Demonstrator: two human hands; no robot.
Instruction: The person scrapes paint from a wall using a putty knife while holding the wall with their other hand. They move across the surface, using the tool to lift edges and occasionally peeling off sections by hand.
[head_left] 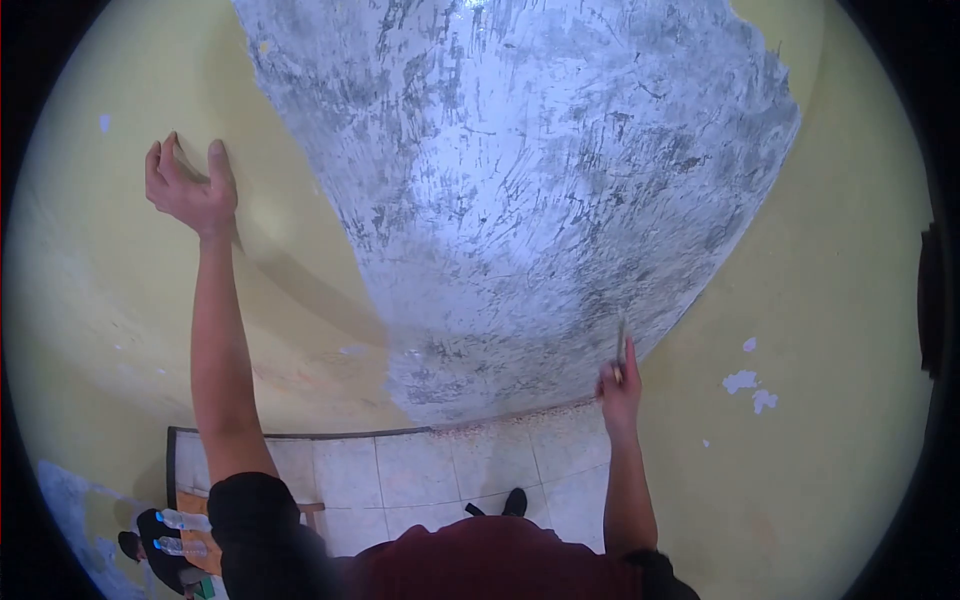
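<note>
The left hand [190, 185] rests on the yellow wall [850, 300] at the far left. Its fingers are loosely spread and a little curled, leaning on the paint and holding nothing. The arm runs straight up to it from the near edge.

The right hand [620, 385] is closed round a scraper [622, 340]. This is a thin tool seen edge-on, and it points up out of the fist. Its tip touches the wall at the lower right edge of the grey patch [520, 200], where the bare grey meets the yellow.

The patch is a broad area of streaked grey and white that fills the middle of the wall down to the floor [420, 470]. To the right of the right hand, a few small white chips [742, 381] show in the yellow paint.

The floor is pale tile. A dark shoe [515, 500] stands on it near the middle, and two bottles [185, 520] with blue caps lie at the near left
</note>
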